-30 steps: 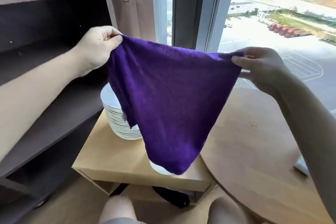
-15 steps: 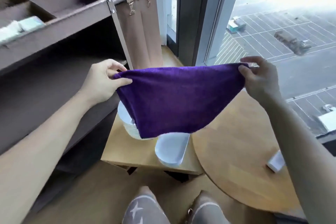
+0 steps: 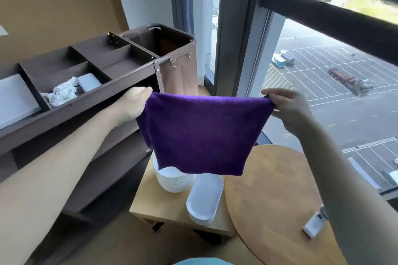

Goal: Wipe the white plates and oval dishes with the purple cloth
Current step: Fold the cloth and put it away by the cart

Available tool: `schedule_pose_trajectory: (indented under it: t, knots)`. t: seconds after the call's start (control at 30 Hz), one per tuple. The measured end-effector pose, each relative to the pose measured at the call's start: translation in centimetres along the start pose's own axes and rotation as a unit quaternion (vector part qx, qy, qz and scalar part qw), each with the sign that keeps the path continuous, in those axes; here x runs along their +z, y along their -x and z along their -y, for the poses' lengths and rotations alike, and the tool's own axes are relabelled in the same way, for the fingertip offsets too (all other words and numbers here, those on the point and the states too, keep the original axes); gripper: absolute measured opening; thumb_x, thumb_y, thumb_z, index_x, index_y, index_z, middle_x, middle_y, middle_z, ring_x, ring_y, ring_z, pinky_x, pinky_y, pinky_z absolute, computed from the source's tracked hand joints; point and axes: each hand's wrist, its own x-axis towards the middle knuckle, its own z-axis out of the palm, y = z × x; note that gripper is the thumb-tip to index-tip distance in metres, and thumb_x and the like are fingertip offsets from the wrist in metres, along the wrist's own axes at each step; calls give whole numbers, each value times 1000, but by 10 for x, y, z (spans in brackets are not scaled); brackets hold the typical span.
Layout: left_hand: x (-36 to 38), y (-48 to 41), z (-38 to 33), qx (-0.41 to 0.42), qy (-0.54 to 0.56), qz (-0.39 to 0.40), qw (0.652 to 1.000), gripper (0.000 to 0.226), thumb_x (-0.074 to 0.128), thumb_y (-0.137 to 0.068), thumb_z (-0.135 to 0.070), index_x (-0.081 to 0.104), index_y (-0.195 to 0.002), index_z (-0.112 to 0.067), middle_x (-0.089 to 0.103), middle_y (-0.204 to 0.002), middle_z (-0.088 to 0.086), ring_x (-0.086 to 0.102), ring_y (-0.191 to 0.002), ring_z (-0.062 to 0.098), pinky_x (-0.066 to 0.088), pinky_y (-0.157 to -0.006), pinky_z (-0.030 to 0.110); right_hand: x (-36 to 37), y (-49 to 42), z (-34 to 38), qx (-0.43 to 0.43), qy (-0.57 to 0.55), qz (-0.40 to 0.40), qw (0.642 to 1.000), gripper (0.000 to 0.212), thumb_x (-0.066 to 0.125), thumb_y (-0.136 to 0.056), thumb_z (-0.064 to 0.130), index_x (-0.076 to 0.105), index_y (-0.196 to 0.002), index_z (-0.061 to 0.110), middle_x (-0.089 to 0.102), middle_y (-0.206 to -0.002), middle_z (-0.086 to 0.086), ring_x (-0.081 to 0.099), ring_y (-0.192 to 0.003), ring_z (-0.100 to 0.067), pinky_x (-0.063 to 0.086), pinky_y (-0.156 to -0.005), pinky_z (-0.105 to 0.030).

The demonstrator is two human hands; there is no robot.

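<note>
By a window, plates and dishes sit unwiped; left hand and right hand pinch the cloth taut.

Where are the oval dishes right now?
Head view, lower centre: oval dishes on the small wooden table, right of the plate stack, left of the round table.

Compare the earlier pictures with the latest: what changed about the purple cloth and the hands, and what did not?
The purple cloth, first hanging in a long point, now hangs shorter and squarer, its top edge pulled level and taut. The left hand and right hand still pinch its upper corners. The stacked white plates and white oval dishes stay untouched on the wooden table.
</note>
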Motion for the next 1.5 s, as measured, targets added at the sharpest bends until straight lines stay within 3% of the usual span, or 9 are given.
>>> schedule_pose_trajectory:
  t: [0.1, 0.2, 0.37, 0.6, 0.7, 0.83, 1.0, 1.23, 1.5]
  knots:
    - [-11, -5, -4, -11, 19, 30, 999, 38, 65, -98, -47, 51, -85, -15, 51, -74, 0, 48, -68, 14, 41, -68, 32, 10, -14, 14, 27, 10, 90, 996, 15, 64, -101, 16, 76, -105, 9, 69, -91, -9, 62, -88, -24, 54, -85, -39]
    - [-31, -7, 6, 29, 5, 63, 998, 35, 82, -87, -16, 51, -103, -21, 62, -83, 5, 59, -70, 16, 50, -63, 30, 18, -25, 22, -20, 155, 173, 972, 23, 77, -90, 11, 74, -112, 10, 73, -100, -8, 67, -92, -21, 54, -79, -28]
    - [-61, -10, 17, 117, -28, 5, 993, 22, 77, -92, -15, 63, -87, -31, 69, -79, 1, 59, -64, 7, 47, -69, 28, 39, -39, 38, -114, 341, 82, 930, 16, 73, -91, 9, 74, -84, 24, 68, -73, 5, 61, -70, -13, 41, -56, -23]
    - [-100, -18, 40, 150, 7, -95, 984, 10, 72, -96, -17, 81, -96, -21, 79, -93, -9, 73, -90, 8, 55, -88, 26, 56, -36, 70, -194, 331, 58, 922, 13, 74, -93, 24, 79, -87, 13, 72, -88, -4, 64, -83, -19, 47, -70, -31]
    - [-116, -25, 44, 142, 139, -121, 973, 20, 62, -102, -10, 75, -90, -20, 77, -78, -11, 69, -72, 2, 56, -74, 16, 55, -29, 78, -188, 234, 47, 953, 16, 67, -98, 20, 78, -89, 13, 73, -78, 4, 66, -75, -12, 51, -70, -29]
    - [-118, -39, 33, 31, 209, -40, 977, 25, 58, -104, -14, 67, -81, -11, 63, -58, -4, 58, -50, 8, 53, -53, 24, 77, -28, 82, -142, 266, 17, 953, 18, 67, -96, 18, 75, -82, 9, 70, -67, -12, 66, -57, -20, 57, -63, -35]
    - [-89, -38, 16, -48, 299, 32, 952, 14, 66, -100, -17, 73, -94, -7, 66, -70, 5, 63, -58, 16, 56, -53, 26, 122, -13, 79, -58, 155, 14, 986, 14, 70, -89, 5, 76, -100, 12, 70, -63, -13, 66, -49, -23, 59, -55, -36]
    - [-42, -13, 3, -21, 290, 107, 951, 26, 68, -99, -19, 75, -104, 6, 75, -94, 25, 71, -74, 28, 61, -68, 34, 201, 18, 96, 94, 18, 299, 949, 33, 49, -105, 21, 69, -112, -4, 75, -104, -25, 75, -98, -37, 61, -87, -44]
    - [-55, 3, 6, 54, 194, 72, 977, 42, 94, -70, -27, 78, -103, -8, 79, -91, 8, 77, -91, 27, 63, -83, 37, 239, 11, 116, 88, 136, 369, 915, 54, 35, -108, 50, 66, -121, 7, 75, -111, -13, 76, -99, -23, 61, -90, -39]
